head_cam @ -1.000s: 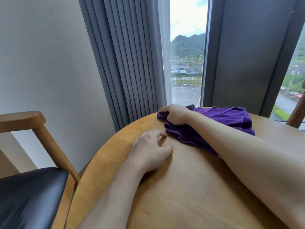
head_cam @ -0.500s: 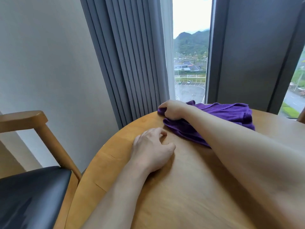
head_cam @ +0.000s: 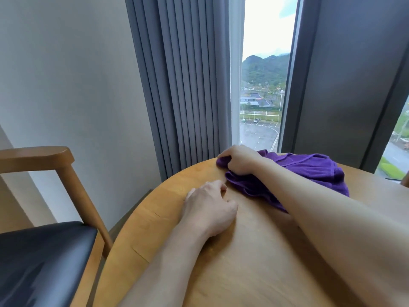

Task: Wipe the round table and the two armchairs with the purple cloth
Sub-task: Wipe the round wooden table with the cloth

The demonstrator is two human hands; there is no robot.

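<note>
— Gripping the purple cloth (head_cam: 309, 171), is that what the right hand (head_cam: 240, 160) is doing?

— Yes, I am seeing its fingers curling round a bunched fold at the cloth's left end, at the far edge of the round table (head_cam: 254, 258). The rest of the cloth is lying crumpled on the tabletop behind the forearm.

— And the left hand (head_cam: 210, 211)?

— It is resting on the wood just beside the cloth, fingers loosely curled and holding nothing. I cannot tell whether the fingertips are touching the cloth.

— Are you getting the chairs?

— One armchair (head_cam: 44, 251) is sitting left of the table, showing a wooden arm and dark seat. Grey curtains (head_cam: 183, 85) are hanging behind the table, beside the window (head_cam: 263, 85).
</note>
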